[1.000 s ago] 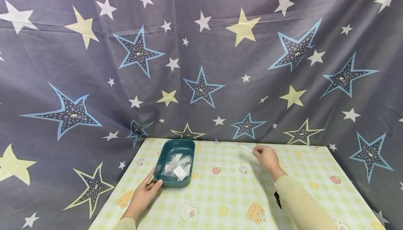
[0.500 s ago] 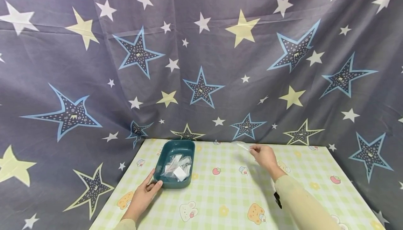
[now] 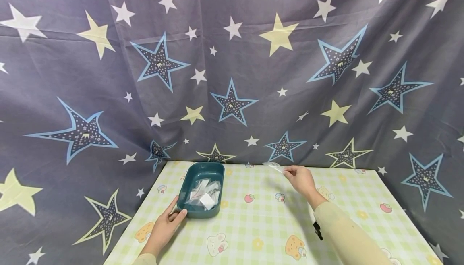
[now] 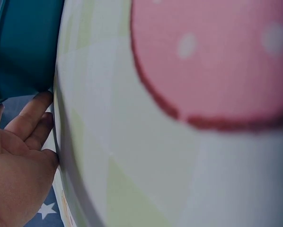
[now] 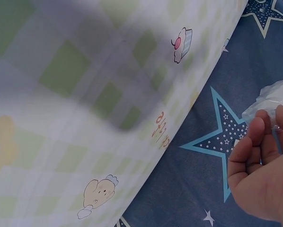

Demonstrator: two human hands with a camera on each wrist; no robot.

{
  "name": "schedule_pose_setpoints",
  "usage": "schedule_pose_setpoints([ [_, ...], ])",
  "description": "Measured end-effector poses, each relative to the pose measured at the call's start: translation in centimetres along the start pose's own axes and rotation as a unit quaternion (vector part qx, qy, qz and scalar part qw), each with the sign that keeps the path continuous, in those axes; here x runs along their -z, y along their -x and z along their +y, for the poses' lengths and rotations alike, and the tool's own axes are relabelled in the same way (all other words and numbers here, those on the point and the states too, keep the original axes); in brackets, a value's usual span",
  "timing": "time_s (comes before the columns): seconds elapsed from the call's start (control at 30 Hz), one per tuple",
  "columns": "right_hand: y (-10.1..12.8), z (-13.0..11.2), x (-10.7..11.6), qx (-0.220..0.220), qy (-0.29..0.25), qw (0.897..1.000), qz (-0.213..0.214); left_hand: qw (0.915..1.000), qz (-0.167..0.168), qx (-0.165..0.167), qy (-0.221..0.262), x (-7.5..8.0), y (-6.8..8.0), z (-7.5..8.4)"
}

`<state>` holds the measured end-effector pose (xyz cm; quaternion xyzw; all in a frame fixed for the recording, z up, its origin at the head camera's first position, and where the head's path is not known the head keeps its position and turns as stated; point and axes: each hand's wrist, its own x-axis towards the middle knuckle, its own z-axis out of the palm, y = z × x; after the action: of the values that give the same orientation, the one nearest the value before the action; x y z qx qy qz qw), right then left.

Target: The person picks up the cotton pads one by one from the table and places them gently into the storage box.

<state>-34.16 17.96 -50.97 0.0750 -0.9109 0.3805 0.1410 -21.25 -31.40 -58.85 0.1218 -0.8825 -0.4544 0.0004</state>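
At the table's left, a teal plastic bin holds several small clear plastic bags with white pieces in them. My left hand holds the bin's near left corner, thumb on the front and fingers along the side. In the left wrist view, fingertips meet the bin's wall low down by the tabletop. Over the far part of the table, my right hand pinches a small clear plastic bag between thumb and fingers. White content shows through the bag in the right wrist view.
A green-checked cloth with cartoon prints covers the table. Behind its far edge hangs a dark curtain patterned with stars. A black strap shows beneath the right sleeve.
My right hand has moved slightly left with the pinched bag, which now sits a little farther left and higher in view. The left hand and the bin have stayed in place.
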Motion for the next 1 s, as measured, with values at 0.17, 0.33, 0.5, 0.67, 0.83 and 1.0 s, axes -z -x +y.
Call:
schedule_pose_setpoints([
  [0.17, -0.1, -0.2, -0.1, -0.004, -0.008, 1.000, -0.002, 1.0000, 0.003, 0.001, -0.002, -0.1, 0.0, 0.1],
  [0.33, -0.1, -0.5, -0.4, -0.005, -0.015, 1.000, 0.000, 1.0000, 0.003, -0.001, 0.001, -0.1, 0.0, 0.1],
  [0.5, -0.2, -0.8, -0.7, -0.001, -0.021, 1.000, 0.004, 1.0000, 0.002, -0.002, 0.001, 0.0, 0.0, -0.1],
  [0.67, -0.3, -1.3, -0.8, 0.001, -0.023, 1.000, 0.003, 1.0000, 0.004, -0.004, -0.004, -0.1, -0.1, -0.1],
  [0.83, -0.2, -1.8, -1.0, 0.003, -0.029, 1.000, -0.003, 1.0000, 0.004, -0.004, -0.006, -0.1, -0.2, -0.1],
  [1.0, -0.1, -2.2, -1.2, 0.003, -0.032, 0.999, -0.010, 1.0000, 0.004, -0.002, -0.004, -0.1, -0.1, 0.0],
])
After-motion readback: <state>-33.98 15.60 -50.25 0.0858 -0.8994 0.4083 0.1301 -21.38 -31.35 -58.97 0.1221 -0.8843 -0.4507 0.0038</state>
